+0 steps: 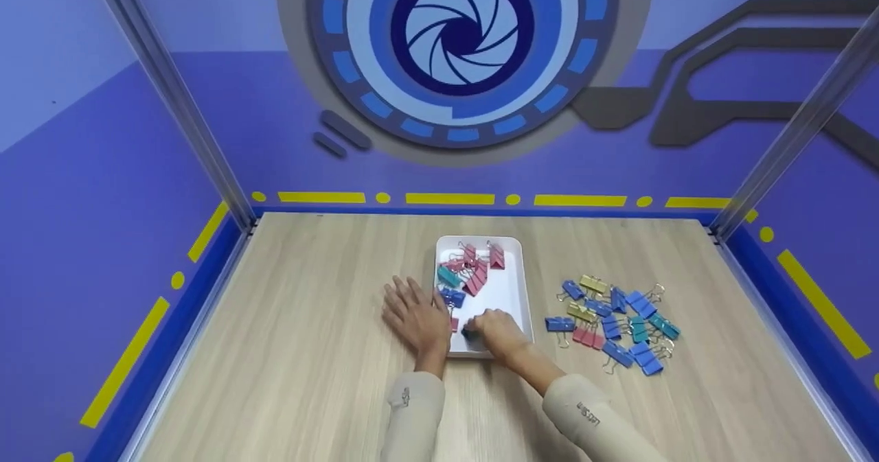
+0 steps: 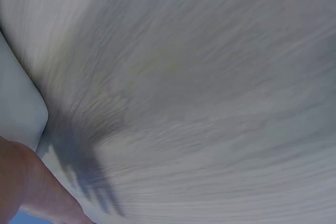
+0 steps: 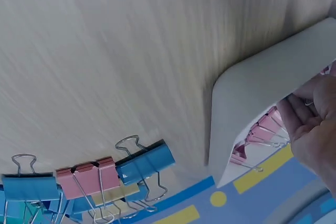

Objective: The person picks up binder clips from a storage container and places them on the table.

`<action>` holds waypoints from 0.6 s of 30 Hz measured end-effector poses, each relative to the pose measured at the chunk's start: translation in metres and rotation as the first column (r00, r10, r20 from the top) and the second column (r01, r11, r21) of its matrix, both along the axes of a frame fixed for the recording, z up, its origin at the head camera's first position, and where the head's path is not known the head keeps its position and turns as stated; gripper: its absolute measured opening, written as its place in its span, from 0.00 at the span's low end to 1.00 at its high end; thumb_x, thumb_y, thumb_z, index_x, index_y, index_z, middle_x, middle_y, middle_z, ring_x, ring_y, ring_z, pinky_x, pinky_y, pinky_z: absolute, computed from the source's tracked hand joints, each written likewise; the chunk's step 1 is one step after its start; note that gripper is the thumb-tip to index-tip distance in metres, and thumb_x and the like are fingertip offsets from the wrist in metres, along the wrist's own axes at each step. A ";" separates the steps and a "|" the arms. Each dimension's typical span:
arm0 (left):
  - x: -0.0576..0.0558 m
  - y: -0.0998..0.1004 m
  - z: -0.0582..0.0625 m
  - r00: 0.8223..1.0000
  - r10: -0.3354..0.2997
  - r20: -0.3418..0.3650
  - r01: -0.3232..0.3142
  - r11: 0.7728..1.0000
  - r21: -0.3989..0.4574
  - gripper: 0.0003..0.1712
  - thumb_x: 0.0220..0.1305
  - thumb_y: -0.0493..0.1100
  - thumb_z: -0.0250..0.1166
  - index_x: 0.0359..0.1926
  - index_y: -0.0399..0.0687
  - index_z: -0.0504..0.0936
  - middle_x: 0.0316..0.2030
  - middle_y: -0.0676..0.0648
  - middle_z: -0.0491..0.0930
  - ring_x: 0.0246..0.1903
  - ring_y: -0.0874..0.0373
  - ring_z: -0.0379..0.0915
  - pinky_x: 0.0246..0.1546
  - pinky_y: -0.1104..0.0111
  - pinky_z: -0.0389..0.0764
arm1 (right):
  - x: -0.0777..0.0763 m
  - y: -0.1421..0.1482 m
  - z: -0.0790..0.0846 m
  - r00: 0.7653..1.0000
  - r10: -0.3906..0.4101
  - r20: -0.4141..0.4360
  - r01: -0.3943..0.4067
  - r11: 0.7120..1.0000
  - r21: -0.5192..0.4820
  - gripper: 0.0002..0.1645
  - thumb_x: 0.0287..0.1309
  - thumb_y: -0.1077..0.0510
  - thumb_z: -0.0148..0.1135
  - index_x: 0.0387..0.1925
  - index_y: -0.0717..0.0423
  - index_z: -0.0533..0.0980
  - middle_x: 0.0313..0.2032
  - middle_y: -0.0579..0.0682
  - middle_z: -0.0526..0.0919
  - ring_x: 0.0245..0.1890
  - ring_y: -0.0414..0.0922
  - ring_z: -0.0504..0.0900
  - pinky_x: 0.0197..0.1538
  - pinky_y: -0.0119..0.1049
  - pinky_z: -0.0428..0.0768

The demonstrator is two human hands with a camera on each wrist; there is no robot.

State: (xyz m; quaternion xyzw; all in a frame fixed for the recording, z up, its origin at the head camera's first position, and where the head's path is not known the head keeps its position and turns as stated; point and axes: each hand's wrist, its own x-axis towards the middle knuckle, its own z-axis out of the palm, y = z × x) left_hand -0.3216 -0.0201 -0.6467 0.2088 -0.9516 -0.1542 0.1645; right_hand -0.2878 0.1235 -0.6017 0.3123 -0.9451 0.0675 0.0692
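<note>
A white tray holds several pink binder clips, a teal binder clip and a blue binder clip along its left and far parts. My left hand lies along the tray's left wall, fingers spread and straight. Inside the near end of the tray, my right hand pinches a dark teal binder clip low over the bottom, partly hidden by the fingers. In the right wrist view, the right hand has its fingers curled past the tray's wall; the left wrist view mostly shows tabletop.
To the right of the tray lies a loose pile of binder clips, with blue ones, yellow ones, teal ones and a pink one. Printed panels wall in the wooden table at the back and sides.
</note>
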 end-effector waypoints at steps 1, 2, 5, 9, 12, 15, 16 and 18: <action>0.000 0.000 0.000 1.000 0.000 0.001 0.000 1.000 0.002 0.38 0.75 0.62 0.50 0.77 0.48 0.65 0.79 0.42 0.57 0.80 0.41 0.48 0.78 0.42 0.55 | 0.000 0.000 0.001 1.000 -0.025 0.013 0.025 1.000 0.003 0.17 0.53 0.75 0.64 0.36 0.54 0.89 0.29 0.52 0.88 0.27 0.51 0.83 0.31 0.45 0.83; 0.000 0.001 0.001 1.000 -0.001 0.003 0.001 1.000 0.004 0.38 0.75 0.62 0.50 0.77 0.48 0.64 0.79 0.42 0.57 0.80 0.41 0.48 0.78 0.42 0.54 | 0.000 -0.001 0.002 0.998 -0.053 0.017 0.053 0.999 0.008 0.17 0.53 0.75 0.64 0.36 0.54 0.89 0.28 0.52 0.88 0.28 0.51 0.83 0.32 0.46 0.83; 0.000 0.000 0.002 1.000 -0.003 0.009 0.003 1.000 0.006 0.38 0.76 0.63 0.49 0.77 0.48 0.64 0.80 0.42 0.56 0.80 0.41 0.47 0.78 0.42 0.54 | 0.002 -0.004 0.003 0.995 -0.101 -0.011 0.102 0.994 0.040 0.13 0.55 0.72 0.65 0.34 0.53 0.89 0.27 0.54 0.87 0.27 0.52 0.83 0.32 0.46 0.83; 0.000 -0.001 0.004 1.000 0.000 0.007 0.000 1.000 -0.006 0.38 0.76 0.62 0.49 0.77 0.47 0.64 0.79 0.41 0.56 0.80 0.40 0.48 0.77 0.42 0.55 | 0.005 -0.005 0.003 0.991 -0.090 -0.095 0.095 0.994 0.049 0.08 0.54 0.70 0.66 0.27 0.56 0.86 0.23 0.56 0.85 0.24 0.53 0.82 0.29 0.46 0.83; 0.000 -0.001 0.004 1.000 0.006 0.010 -0.006 1.000 -0.019 0.37 0.76 0.62 0.49 0.77 0.47 0.65 0.80 0.41 0.56 0.80 0.40 0.49 0.77 0.42 0.56 | 0.009 -0.002 0.003 0.990 -0.075 -0.116 0.079 0.996 0.027 0.07 0.53 0.69 0.67 0.24 0.57 0.84 0.22 0.56 0.83 0.22 0.52 0.80 0.27 0.45 0.82; 0.001 0.000 0.003 1.000 0.004 0.016 -0.004 1.000 -0.013 0.38 0.76 0.62 0.49 0.77 0.47 0.64 0.80 0.41 0.56 0.80 0.40 0.48 0.78 0.42 0.55 | 0.012 0.004 0.003 0.992 -0.081 -0.099 0.081 0.997 -0.005 0.06 0.54 0.68 0.67 0.23 0.59 0.83 0.21 0.56 0.81 0.21 0.51 0.78 0.27 0.46 0.80; 0.002 0.000 0.003 1.000 0.001 0.018 -0.001 1.000 -0.006 0.38 0.76 0.62 0.48 0.77 0.47 0.63 0.80 0.42 0.55 0.80 0.41 0.47 0.78 0.42 0.54 | 0.013 0.006 0.004 0.992 -0.086 -0.088 0.085 0.996 -0.014 0.06 0.54 0.68 0.67 0.23 0.59 0.82 0.21 0.56 0.81 0.21 0.51 0.78 0.27 0.46 0.80; 0.001 0.001 0.002 1.000 -0.003 0.021 0.003 1.000 0.005 0.38 0.76 0.62 0.48 0.77 0.47 0.63 0.80 0.42 0.55 0.80 0.41 0.46 0.78 0.42 0.53 | 0.014 0.011 0.006 0.993 -0.096 -0.065 0.094 0.995 -0.031 0.06 0.54 0.69 0.67 0.23 0.60 0.82 0.21 0.57 0.81 0.22 0.52 0.78 0.27 0.47 0.80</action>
